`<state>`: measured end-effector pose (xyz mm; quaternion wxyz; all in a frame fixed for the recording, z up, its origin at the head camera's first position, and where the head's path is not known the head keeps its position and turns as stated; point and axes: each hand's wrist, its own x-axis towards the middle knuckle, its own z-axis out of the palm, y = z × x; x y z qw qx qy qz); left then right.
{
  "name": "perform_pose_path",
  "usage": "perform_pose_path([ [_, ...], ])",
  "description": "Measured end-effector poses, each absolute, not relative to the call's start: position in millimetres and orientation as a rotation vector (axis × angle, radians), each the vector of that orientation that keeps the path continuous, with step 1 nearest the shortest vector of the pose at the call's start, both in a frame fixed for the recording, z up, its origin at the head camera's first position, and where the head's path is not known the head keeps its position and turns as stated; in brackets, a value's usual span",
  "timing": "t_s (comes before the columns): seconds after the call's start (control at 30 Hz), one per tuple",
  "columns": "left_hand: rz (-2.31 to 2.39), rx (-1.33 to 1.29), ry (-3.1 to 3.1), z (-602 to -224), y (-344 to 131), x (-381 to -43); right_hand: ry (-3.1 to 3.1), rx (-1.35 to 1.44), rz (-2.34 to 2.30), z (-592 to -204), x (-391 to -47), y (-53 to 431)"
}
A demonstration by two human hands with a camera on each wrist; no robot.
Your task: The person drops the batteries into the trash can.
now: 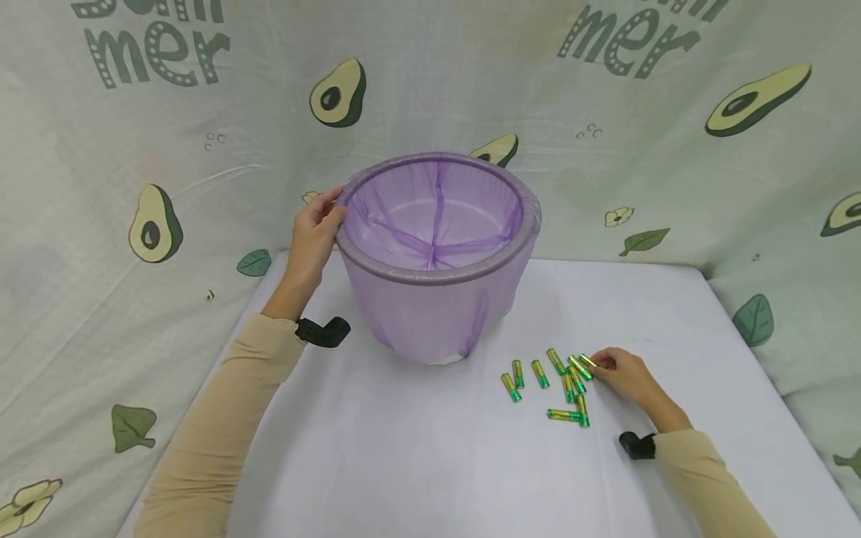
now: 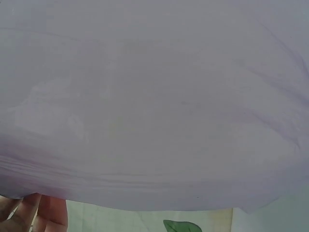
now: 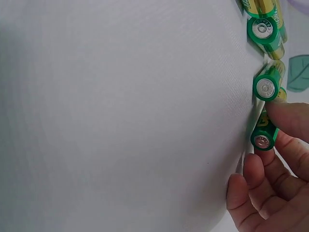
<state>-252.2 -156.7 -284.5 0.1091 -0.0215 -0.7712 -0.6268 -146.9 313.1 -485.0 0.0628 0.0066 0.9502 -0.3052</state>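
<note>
A round wastebasket (image 1: 430,317) lined with a thin purple bag stands on the table, its inside facing the head camera. My left hand (image 1: 315,228) grips its rim at the left side. In the left wrist view the purple bag (image 2: 154,111) fills most of the picture, with some fingers (image 2: 50,212) at the lower left corner. To the right of the wastebasket, my right hand (image 1: 625,377) pinches a green and gold battery (image 3: 264,133) between thumb and fingers, low at the tabletop. Several similar batteries (image 1: 540,373) lie loosely scattered just left of that hand.
The table (image 1: 403,463) has a white cover. Behind it and at both sides hangs a pale cloth (image 1: 430,90) printed with avocados, leaves and lettering. One battery (image 1: 563,415) lies crosswise at the near end of the group, against another.
</note>
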Motion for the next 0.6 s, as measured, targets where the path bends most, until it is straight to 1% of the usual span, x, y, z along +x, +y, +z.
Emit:
perform_pose_path([
  [0.23, -1.837, -0.061, -2.267, -285, -158, -253, 2.906, -0.004, -0.932, -483, -146, 312],
  [0.6, -1.857, -0.116, -2.262, -286, -157, -250, 2.984, -0.066, -0.911, -452, -150, 299],
])
